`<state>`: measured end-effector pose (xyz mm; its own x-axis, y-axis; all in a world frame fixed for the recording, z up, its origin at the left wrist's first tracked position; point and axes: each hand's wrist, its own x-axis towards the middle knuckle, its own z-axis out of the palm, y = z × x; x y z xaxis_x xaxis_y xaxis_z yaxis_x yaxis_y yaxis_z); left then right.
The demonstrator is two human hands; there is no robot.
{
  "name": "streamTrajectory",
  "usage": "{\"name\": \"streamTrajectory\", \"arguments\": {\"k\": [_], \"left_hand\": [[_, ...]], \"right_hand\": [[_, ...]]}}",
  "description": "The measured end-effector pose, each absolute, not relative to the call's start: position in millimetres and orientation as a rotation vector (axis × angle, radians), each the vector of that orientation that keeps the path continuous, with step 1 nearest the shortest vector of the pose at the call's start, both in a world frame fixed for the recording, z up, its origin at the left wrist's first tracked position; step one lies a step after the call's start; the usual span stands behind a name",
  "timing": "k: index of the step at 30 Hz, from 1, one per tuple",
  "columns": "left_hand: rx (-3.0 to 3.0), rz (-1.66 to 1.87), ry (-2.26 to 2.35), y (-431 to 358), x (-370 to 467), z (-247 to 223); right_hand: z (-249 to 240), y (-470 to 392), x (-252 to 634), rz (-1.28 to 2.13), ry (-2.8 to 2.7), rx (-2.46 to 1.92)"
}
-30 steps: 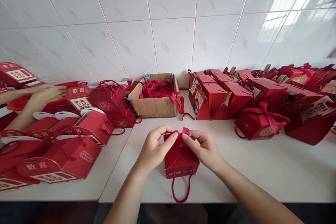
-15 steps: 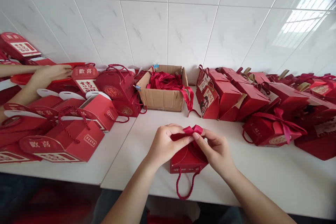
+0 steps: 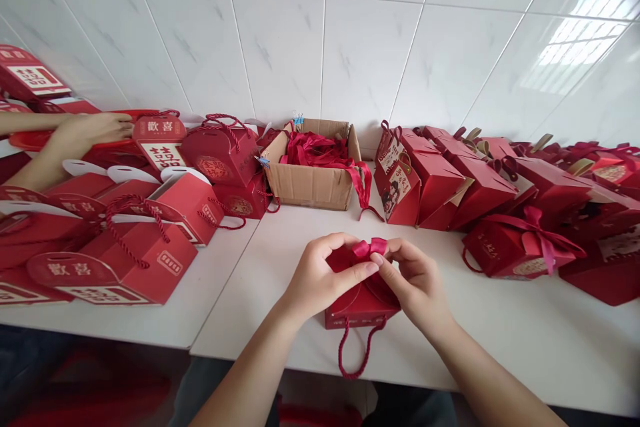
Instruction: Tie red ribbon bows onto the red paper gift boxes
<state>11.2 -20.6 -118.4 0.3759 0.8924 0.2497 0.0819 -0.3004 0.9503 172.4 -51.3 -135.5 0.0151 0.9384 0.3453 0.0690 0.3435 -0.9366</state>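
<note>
A red gift box (image 3: pixel 361 305) sits before me on the white table (image 3: pixel 280 247), its twisted rope handle (image 3: pixel 354 372) hanging over the front edge. On top of the box, a dark red satin ribbon (image 3: pixel 370 247) forms small loops of a bow. My left hand (image 3: pixel 330 273) pinches the ribbon from the left, thumb pointing inward. From the right, my right hand (image 3: pixel 413 277) grips the same ribbon between thumb and fingers. The thumbs nearly meet below the loops; my fingers partly hide the knot and the box top.
Behind stands a cardboard box (image 3: pixel 310 185) of loose red ribbons. Rows of red boxes (image 3: pixel 440 180) line the right, with a bow-tied box (image 3: pixel 520 250) in front. At left are more handled boxes (image 3: pixel 145 260) and another person's hand (image 3: pixel 95 130) over a red basin (image 3: pixel 30 140).
Both thumbs have shifted slightly over the ribbon, and its loops look a little more gathered. The view has moved slightly. The other person's hand remains near the red basin.
</note>
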Motion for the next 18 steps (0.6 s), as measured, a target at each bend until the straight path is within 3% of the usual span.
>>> {"name": "streamTrajectory", "arguments": {"k": [9,18], "left_hand": [[1.744,1.034,0.930,-17.5,8.0,-119.8],[1.812,1.036,0.926,-17.9,10.1,-118.9]], "right_hand": [[-138.7,-51.0,175.0,0.964,-1.344,-1.053],[-135.4,-50.1,175.1,0.528,-1.479,-1.075]]}}
